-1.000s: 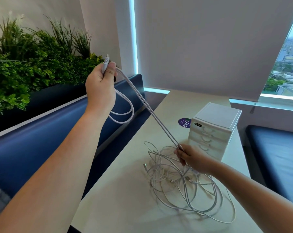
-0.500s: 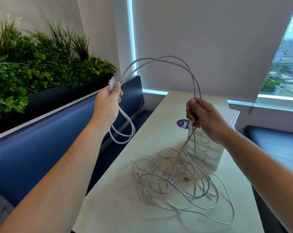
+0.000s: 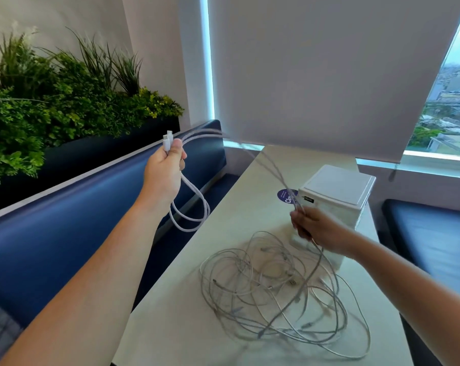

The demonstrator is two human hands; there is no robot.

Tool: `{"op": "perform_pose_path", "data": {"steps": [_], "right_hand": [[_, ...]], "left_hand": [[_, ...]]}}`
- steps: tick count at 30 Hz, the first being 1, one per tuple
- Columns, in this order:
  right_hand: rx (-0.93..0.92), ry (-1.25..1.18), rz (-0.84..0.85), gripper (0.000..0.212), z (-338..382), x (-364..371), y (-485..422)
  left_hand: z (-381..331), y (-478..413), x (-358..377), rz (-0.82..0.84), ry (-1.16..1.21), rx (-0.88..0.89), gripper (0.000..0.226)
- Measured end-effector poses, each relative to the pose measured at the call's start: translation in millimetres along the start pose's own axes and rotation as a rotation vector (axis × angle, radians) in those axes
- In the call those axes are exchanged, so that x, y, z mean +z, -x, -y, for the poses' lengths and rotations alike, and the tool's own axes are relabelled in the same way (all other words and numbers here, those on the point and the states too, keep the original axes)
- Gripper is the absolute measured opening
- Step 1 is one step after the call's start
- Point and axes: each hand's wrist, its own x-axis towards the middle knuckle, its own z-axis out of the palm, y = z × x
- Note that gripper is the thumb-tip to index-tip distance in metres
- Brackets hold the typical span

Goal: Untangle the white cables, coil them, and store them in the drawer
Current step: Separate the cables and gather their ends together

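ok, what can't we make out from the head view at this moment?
- drawer unit: head view, right hand covers most drawer fronts; open or closed unclear.
- held cable: span from left hand to right hand is motion-blurred; strand count unclear.
- cable pile: strands overlap; number of cables uncountable.
- purple sticker: text crossed by held cable, cut by drawer unit.

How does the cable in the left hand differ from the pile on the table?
The held cable hangs in neat loops from the left hand; the pile sprawls tangled. The held cable is up in the air; the pile lies on the table. Both are white.
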Motion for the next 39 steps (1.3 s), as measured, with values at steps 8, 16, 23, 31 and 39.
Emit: {"op": "perform_pose_path", "data": {"steps": [8, 16, 23, 31, 39], "right_hand": [[0.031, 0.640, 0.130, 0.026, -34, 19, 16], [0.144, 0.692, 0.163, 0.022, -81, 22, 26], [0.225, 0.455, 0.087, 0.035, -89, 11, 27], [0.206, 0.335, 0.053, 0.035, -62, -19, 28], [0.063, 0.413, 0.299, 0.034, 33, -2, 21]], "left_hand": [[4, -6, -3, -0.077, 0.038, 0.027, 0.035], [-9, -10, -14, -0.202, 0.165, -0.012, 0.034], [-2, -13, -25, -0.107, 0.013, -0.085, 0.035], [-7, -16, -38, -0.299, -0.118, 0.115, 0.036], [-6, 50, 47, 0.550, -0.528, 0.221, 0.022]]}}
